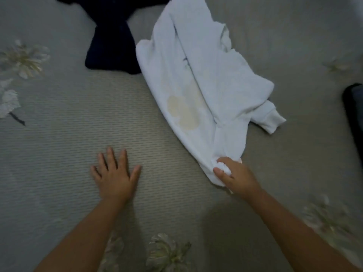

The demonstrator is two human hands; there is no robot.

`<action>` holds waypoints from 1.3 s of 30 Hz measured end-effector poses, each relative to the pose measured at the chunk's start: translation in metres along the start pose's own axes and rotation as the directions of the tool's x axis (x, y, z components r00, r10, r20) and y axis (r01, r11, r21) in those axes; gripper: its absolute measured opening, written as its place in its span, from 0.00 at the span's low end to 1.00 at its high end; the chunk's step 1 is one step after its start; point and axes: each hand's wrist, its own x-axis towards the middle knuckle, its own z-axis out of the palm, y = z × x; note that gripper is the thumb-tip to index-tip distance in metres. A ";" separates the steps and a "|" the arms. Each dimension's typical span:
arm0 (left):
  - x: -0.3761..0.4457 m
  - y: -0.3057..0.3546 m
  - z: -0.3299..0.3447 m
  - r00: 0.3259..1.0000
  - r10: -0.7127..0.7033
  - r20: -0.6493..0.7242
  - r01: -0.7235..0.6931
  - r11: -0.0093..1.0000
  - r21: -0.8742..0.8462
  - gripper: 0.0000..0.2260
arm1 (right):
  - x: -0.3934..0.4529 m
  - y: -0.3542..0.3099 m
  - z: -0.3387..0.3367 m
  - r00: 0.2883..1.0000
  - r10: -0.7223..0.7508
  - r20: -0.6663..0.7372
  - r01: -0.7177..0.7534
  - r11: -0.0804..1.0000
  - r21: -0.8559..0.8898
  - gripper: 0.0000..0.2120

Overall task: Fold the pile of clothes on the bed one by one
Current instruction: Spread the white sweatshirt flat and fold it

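A white sweatshirt [198, 75] with a pale yellow print lies crumpled on the bed, stretched from the top middle toward the lower right. One ribbed cuff sticks out at its right side. My right hand [233, 175] grips a bunched lower corner of the sweatshirt. My left hand [115, 173] lies flat on the bedspread with its fingers spread, holding nothing. A dark navy garment [112, 42] lies at the top, left of the sweatshirt and touching it.
The bed [68, 118] is covered by a beige textured spread with pale flower prints at its left edge and near bottom. A dark object [353, 114] shows at the right edge.
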 end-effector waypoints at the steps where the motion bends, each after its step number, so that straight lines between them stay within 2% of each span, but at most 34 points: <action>1: -0.003 0.005 -0.005 0.999 0.030 0.032 -0.031 0.999 0.021 0.29 | -0.021 0.010 0.002 0.993 0.049 0.104 -0.051 0.999 0.016 0.41; 2: -0.008 0.011 -0.008 0.995 0.084 0.048 -0.086 0.996 0.039 0.29 | -0.042 0.019 0.002 0.969 0.115 0.217 -0.124 0.992 0.029 0.37; 3: -0.015 0.020 -0.010 0.988 0.149 0.044 -0.151 0.987 0.052 0.31 | -0.061 0.028 0.000 0.916 0.196 0.350 -0.218 0.976 0.024 0.32; 5: -0.029 0.044 -0.015 0.949 0.313 0.026 -0.314 0.948 0.059 0.34 | -0.096 0.049 -0.001 0.768 0.266 0.582 -0.290 0.955 -0.054 0.27; 7: -0.047 0.074 -0.020 0.894 0.441 0.076 -0.447 0.888 0.106 0.33 | -0.124 0.066 -0.001 0.583 0.337 0.739 -0.280 0.937 -0.207 0.29; 8: -0.054 0.087 -0.020 0.869 0.482 0.108 -0.493 0.862 0.121 0.34 | -0.134 0.070 0.000 0.494 0.389 0.777 -0.282 0.918 -0.281 0.34; 9: -0.060 0.098 -0.020 0.847 0.518 0.115 -0.530 0.838 0.126 0.37 | -0.141 0.073 -0.001 0.442 0.430 0.787 -0.287 0.899 -0.331 0.38; 10: -0.065 0.107 -0.021 0.832 0.540 0.127 -0.554 0.822 0.129 0.39 | -0.142 0.069 -0.004 0.443 0.444 0.779 -0.272 0.894 -0.356 0.37; 11: -0.070 0.115 -0.020 0.826 0.546 0.143 -0.563 0.815 0.136 0.39 | -0.139 0.066 -0.006 0.539 0.411 0.735 -0.247 0.912 -0.328 0.33; 13: -0.075 0.119 -0.010 0.821 0.536 0.197 -0.568 0.805 0.174 0.32 | -0.123 0.055 -0.012 0.847 0.239 0.475 -0.176 0.969 -0.173 0.25; 14: -0.078 0.121 -0.008 0.827 0.520 0.213 -0.557 0.809 0.190 0.29 | -0.113 0.046 -0.012 0.944 0.136 0.301 -0.108 0.988 -0.109 0.24; 15: -0.078 0.118 -0.003 0.838 0.498 0.222 -0.539 0.817 0.204 0.28 | -0.102 0.040 -0.007 0.986 0.076 0.146 -0.059 0.992 -0.115 0.26; 16: -0.079 0.115 -0.002 0.852 0.475 0.221 -0.518 0.828 0.216 0.27 | -0.091 0.035 -0.001 0.997 0.053 0.058 -0.042 0.984 -0.172 0.27; 17: -0.081 0.112 -0.002 0.861 0.456 0.224 -0.500 0.837 0.220 0.27 | -0.081 0.031 0.008 0.998 0.056 0.030 -0.048 0.974 -0.222 0.27; 18: -0.082 0.109 -0.002 0.864 0.450 0.224 -0.496 0.837 0.230 0.26 | -0.070 0.030 0.018 0.995 0.098 0.001 -0.097 0.982 -0.164 0.26; 20: -0.080 0.104 -0.005 0.865 0.446 0.230 -0.496 0.829 0.258 0.26 | -0.051 0.038 0.030 0.975 0.204 -0.085 -0.200 0.978 0.059 0.21; 22: -0.077 0.105 -0.009 0.862 0.460 0.214 -0.504 0.823 0.262 0.26 | -0.049 0.047 0.017 0.953 0.184 -0.239 -0.143 0.973 0.181 0.14; 24: -0.075 0.113 -0.013 0.860 0.469 0.204 -0.508 0.829 0.236 0.26 | -0.059 0.068 -0.014 0.881 0.237 -0.409 -0.077 0.926 0.370 0.09; 25: -0.074 0.118 -0.014 0.857 0.474 0.201 -0.511 0.832 0.217 0.27 | -0.071 0.079 -0.036 0.828 0.321 -0.459 -0.093 0.888 0.451 0.08; 27: -0.074 0.132 -0.014 0.844 0.506 0.177 -0.533 0.828 0.173 0.32 | -0.100 0.123 -0.069 0.662 0.510 -0.550 -0.205 0.828 0.522 0.12; 28: -0.075 0.141 -0.014 0.832 0.534 0.150 -0.553 0.819 0.151 0.34 | -0.117 0.146 -0.077 0.578 0.613 -0.538 -0.292 0.772 0.565 0.15; 29: -0.075 0.149 -0.012 0.818 0.561 0.128 -0.575 0.807 0.135 0.35 | -0.135 0.169 -0.081 0.545 0.696 -0.467 -0.465 0.715 0.522 0.17; 30: -0.077 0.159 -0.011 0.806 0.581 0.112 -0.591 0.797 0.126 0.35 | -0.150 0.192 -0.079 0.567 0.743 -0.357 -0.672 0.667 0.322 0.16; 31: -0.079 0.167 -0.009 0.793 0.601 0.102 -0.609 0.784 0.117 0.34 | -0.165 0.205 -0.073 0.590 0.779 -0.211 -0.793 0.609 0.031 0.15; 32: -0.081 0.175 -0.007 0.784 0.612 0.106 -0.621 0.775 0.116 0.33 | -0.175 0.211 -0.068 0.596 0.801 -0.057 -0.791 0.573 -0.216 0.14; 33: -0.083 0.184 -0.006 0.782 0.612 0.115 -0.622 0.774 0.117 0.31 | -0.178 0.210 -0.065 0.577 0.810 0.106 -0.725 0.568 -0.389 0.15; 35: -0.084 0.196 -0.002 0.787 0.600 0.143 -0.616 0.777 0.128 0.26 | -0.172 0.194 -0.065 0.561 0.774 0.295 -0.602 0.626 -0.496 0.16; 36: -0.084 0.200 0.000 0.789 0.597 0.145 -0.614 0.777 0.141 0.26 | -0.161 0.178 -0.069 0.608 0.729 0.314 -0.536 0.669 -0.515 0.17; 37: -0.084 0.204 0.000 0.792 0.593 0.145 -0.610 0.778 0.150 0.26 | -0.148 0.164 -0.073 0.698 0.649 0.304 -0.452 0.728 -0.515 0.17; 39: -0.079 0.208 -0.001 0.800 0.581 0.154 -0.600 0.786 0.152 0.26 | -0.116 0.133 -0.080 0.897 0.394 0.200 -0.290 0.866 -0.409 0.18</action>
